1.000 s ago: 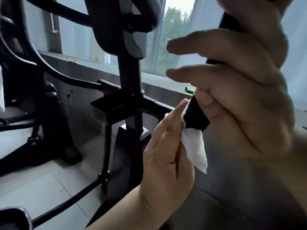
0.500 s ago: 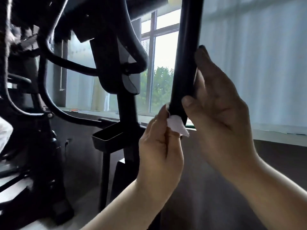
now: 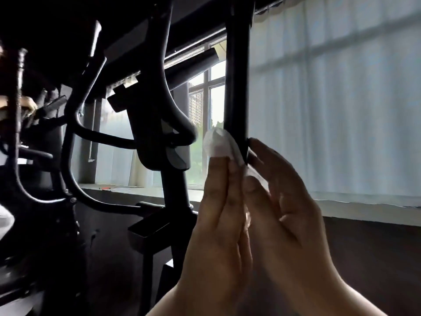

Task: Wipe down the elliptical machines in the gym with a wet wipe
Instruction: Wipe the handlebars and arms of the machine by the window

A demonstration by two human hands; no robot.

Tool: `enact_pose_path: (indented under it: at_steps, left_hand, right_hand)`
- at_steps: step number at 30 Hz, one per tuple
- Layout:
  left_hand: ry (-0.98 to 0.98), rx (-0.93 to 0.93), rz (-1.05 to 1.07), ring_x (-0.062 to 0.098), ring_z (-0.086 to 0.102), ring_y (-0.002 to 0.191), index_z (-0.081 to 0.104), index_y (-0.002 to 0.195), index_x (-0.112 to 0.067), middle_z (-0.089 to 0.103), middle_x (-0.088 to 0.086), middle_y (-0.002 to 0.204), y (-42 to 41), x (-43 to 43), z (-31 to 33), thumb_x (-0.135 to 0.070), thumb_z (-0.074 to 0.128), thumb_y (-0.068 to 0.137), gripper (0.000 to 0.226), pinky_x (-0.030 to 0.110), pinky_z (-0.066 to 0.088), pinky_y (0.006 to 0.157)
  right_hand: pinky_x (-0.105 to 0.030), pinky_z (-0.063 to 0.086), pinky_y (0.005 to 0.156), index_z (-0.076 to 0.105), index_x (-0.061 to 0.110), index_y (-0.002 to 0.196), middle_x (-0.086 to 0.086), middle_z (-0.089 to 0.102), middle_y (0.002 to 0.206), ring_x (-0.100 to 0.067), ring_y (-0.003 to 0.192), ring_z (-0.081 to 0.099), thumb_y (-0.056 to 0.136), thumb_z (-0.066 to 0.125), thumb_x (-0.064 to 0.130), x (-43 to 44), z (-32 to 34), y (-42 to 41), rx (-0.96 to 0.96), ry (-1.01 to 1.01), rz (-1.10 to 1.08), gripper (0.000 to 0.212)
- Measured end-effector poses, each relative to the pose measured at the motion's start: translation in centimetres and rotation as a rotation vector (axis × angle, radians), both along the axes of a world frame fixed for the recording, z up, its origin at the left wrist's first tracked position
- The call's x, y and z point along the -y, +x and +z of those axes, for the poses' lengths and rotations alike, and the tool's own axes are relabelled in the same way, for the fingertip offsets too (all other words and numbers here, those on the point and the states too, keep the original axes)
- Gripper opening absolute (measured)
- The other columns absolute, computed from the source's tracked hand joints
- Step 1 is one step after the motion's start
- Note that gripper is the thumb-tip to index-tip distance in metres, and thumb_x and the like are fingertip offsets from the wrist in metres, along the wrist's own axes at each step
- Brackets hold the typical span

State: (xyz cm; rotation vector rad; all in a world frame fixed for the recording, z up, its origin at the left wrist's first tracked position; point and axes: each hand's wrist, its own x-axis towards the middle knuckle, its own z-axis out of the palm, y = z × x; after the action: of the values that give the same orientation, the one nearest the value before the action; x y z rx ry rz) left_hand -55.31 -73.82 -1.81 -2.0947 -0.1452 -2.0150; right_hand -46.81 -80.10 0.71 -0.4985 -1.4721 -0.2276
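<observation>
Head view: your left hand (image 3: 218,213) stands with its fingers straight and close together, pointing up. The wet wipe (image 3: 217,144) is draped over their tips and pressed against the left side of the black handle bar (image 3: 237,87) of the elliptical, just above the bar's lower end. I cannot see the thumb of this hand. Your right hand (image 3: 287,201) lies on the other side, its fingers nearly straight and one fingertip touching the right edge of the bar. It steadies the bar and does not wrap it.

A second ago this right hand was closed around the handle and the wipe hung under the tip. Half a second ago the wipe was folded at the tip itself. Now it sits a little higher on the side of the bar, and you look more upward.

So I judge that the end is done and the stroke begins to climb. The long upper part of the bar, dark against the curtain (image 3: 330,110), seems not yet wiped, and also the console mast (image 3: 159,133) to the left.
</observation>
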Motion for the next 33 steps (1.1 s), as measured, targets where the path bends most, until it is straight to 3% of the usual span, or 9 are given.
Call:
enact_pose_path:
  at_steps: [4,7,10,14,16,21,26,29,33]
  left_hand:
    - [0.068,-0.087,0.008,0.026,0.009,0.158,0.033,0.151,0.007,0.014,0.017,0.167,-0.8,0.7,3.9,0.011,0.048,0.099,0.054,0.042,0.017,0.128]
    - [0.037,-0.092,-0.022,0.019,0.01,0.158,0.039,0.152,0.003,0.022,0.013,0.166,-1.1,0.9,5.9,0.007,0.047,0.101,0.052,0.033,0.016,0.128]
    - [-0.012,-0.079,-0.143,0.022,0.025,0.155,0.043,0.149,0.004,0.035,0.014,0.161,-1.6,0.3,4.3,0.015,0.049,0.098,0.052,0.038,0.028,0.124]
    - [-0.006,0.062,-0.168,0.011,0.03,0.15,0.029,0.154,0.003,0.031,0.01,0.157,-1.1,0.2,3.0,0.002,0.045,0.099,0.057,0.023,0.032,0.118]
    - [-0.013,0.082,-0.192,0.003,0.028,0.148,0.028,0.154,-0.005,0.029,-0.001,0.157,-0.7,0.6,4.3,-0.007,0.042,0.098,0.057,0.017,0.028,0.117]
    - [-0.073,0.048,-0.314,0.011,0.024,0.154,0.032,0.154,0.001,0.029,0.008,0.165,-0.5,1.0,5.8,0.006,0.045,0.1,0.056,0.029,0.023,0.125]
    - [-0.096,0.084,-0.352,0.017,0.032,0.152,0.031,0.153,0.003,0.035,0.009,0.163,-0.4,0.7,0.8,0.023,0.043,0.096,0.061,0.033,0.032,0.122]
    - [-0.13,0.112,-0.375,0.008,0.037,0.148,0.026,0.155,0.003,0.037,0.0,0.16,-0.5,0.5,0.5,0.021,0.044,0.094,0.066,0.024,0.035,0.117]
    - [-0.202,0.164,-0.466,0.009,0.043,0.144,0.028,0.157,-0.005,0.044,0.003,0.158,-0.3,0.8,0.7,0.009,0.048,0.099,0.064,0.028,0.041,0.115]
  right_hand:
    - [-0.001,0.042,0.085,0.061,0.036,0.129,0.019,0.06,0.125,0.015,0.112,0.056,0.104,0.053,0.023,0.7,3.2,-0.2,-0.018,0.016,-0.159,0.029]
    - [-0.003,0.043,0.088,0.063,0.031,0.132,0.019,0.061,0.125,0.011,0.115,0.057,0.105,0.052,0.023,0.8,4.3,-0.2,-0.041,0.011,-0.132,0.031]
    - [-0.005,0.045,0.089,0.06,0.031,0.134,0.015,0.059,0.131,0.008,0.119,0.056,0.104,0.054,0.018,0.6,3.5,-0.4,-0.021,0.029,-0.142,0.033]
    - [-0.014,0.043,0.104,0.056,0.024,0.142,0.015,0.048,0.143,-0.003,0.135,0.049,0.106,0.049,0.023,-0.8,2.3,0.1,0.084,0.099,-0.299,0.036]
    - [-0.008,0.038,0.103,0.059,0.023,0.138,0.016,0.051,0.141,0.004,0.133,0.047,0.106,0.049,0.025,-1.0,2.8,0.5,0.052,0.12,-0.318,0.034]
    - [-0.006,0.038,0.102,0.063,0.02,0.134,0.014,0.056,0.139,0.007,0.13,0.049,0.104,0.053,0.012,-0.6,4.3,0.3,0.032,0.092,-0.251,0.033]
    - [-0.008,0.034,0.108,0.053,0.022,0.145,0.019,0.045,0.151,0.012,0.138,0.037,0.102,0.051,0.022,-0.9,2.4,-0.2,0.059,0.022,-0.136,0.043]
    - [-0.012,0.033,0.113,0.05,0.02,0.146,0.015,0.043,0.155,0.007,0.142,0.035,0.105,0.05,0.014,-0.8,2.0,-0.1,0.066,0.0,-0.071,0.041]
    - [-0.014,0.033,0.114,0.044,0.022,0.15,0.015,0.039,0.158,0.006,0.143,0.034,0.104,0.051,0.008,-0.8,1.7,0.0,0.088,-0.031,-0.048,0.049]
